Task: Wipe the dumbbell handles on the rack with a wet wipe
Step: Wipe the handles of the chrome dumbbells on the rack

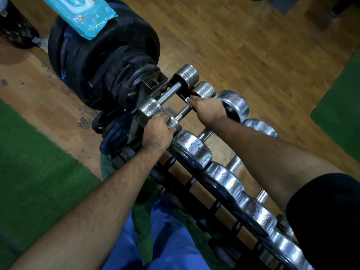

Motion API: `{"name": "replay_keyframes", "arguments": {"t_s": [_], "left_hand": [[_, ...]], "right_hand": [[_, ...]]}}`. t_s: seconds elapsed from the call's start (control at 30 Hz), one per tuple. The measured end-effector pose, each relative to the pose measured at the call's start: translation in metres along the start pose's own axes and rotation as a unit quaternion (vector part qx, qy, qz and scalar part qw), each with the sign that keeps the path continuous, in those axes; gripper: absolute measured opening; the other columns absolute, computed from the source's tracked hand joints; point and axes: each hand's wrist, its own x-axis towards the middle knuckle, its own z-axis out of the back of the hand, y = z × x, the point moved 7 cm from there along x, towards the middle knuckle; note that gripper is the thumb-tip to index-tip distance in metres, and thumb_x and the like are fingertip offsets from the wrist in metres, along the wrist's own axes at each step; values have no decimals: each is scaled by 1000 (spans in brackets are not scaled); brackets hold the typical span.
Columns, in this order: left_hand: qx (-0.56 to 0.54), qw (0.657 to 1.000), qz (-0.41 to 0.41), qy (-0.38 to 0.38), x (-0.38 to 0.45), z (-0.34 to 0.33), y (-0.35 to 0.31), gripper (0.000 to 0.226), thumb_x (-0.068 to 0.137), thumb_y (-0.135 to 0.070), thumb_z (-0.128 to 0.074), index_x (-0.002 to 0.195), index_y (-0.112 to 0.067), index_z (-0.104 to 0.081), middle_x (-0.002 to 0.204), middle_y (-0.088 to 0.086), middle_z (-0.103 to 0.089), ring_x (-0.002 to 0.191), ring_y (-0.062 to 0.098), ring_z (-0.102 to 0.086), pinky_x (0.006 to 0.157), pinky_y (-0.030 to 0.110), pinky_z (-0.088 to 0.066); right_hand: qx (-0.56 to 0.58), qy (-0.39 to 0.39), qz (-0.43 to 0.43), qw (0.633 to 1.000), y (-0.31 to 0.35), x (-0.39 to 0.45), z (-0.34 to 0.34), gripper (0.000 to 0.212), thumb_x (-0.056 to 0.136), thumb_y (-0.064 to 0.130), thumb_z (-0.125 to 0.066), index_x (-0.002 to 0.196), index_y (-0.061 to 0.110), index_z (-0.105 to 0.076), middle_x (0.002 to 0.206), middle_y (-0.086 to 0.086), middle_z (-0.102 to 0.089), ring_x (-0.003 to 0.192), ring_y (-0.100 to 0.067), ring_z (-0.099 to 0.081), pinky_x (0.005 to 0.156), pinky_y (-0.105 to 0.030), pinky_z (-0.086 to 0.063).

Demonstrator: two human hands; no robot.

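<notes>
A row of chrome dumbbells lies across a black rack (206, 193) running from centre to lower right. My left hand (157, 129) grips the near head of the second small dumbbell (184, 112). My right hand (207, 110) is wrapped round the far end of that dumbbell's knurled handle, with a bit of white wet wipe (188, 99) showing under the fingertips. The first small dumbbell (169, 92) lies just beyond, its handle bare. Larger dumbbells (191, 148) follow toward me.
A stack of black weight plates (109, 61) stands at the rack's far end, with a blue wet-wipe pack (83, 14) on top. Wood floor lies to the right, green mats (29, 172) at left and far right. My blue trouser leg (159, 240) is below.
</notes>
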Motion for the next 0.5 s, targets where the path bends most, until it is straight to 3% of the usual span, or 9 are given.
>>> {"name": "replay_keyframes", "arguments": {"t_s": [0.1,0.27,0.37,0.5], "left_hand": [[1,1000,-2,-2,-1,1,-1,49,85,-19,-74,131,-11,-60,140,1,-54,128,18,-51,104,31,-45],[-5,1000,-3,1,-1,2,0,48,85,-20,-74,131,-13,-61,139,1,-54,127,19,-51,105,34,-45],[-4,1000,-4,-1,-2,1,0,49,85,-20,-73,132,-14,-60,140,1,-54,127,19,-52,105,34,-45],[-12,1000,-2,6,2,3,2,49,84,-20,-74,131,-12,-61,139,2,-56,128,19,-52,108,32,-43]], "right_hand": [[-5,10,54,998,26,4,-10,36,94,6,-49,123,23,-62,130,8,-62,103,-17,-67,64,-28,-53],[65,15,148,987,36,4,-10,41,97,16,-51,132,36,-58,128,20,-63,108,-8,-65,69,-26,-55],[126,39,152,980,37,1,-12,38,97,28,-52,131,44,-55,119,23,-66,102,-6,-65,73,-31,-57],[159,20,142,977,38,0,-8,33,99,34,-50,130,42,-58,123,21,-65,107,-7,-63,78,-28,-52]]}}
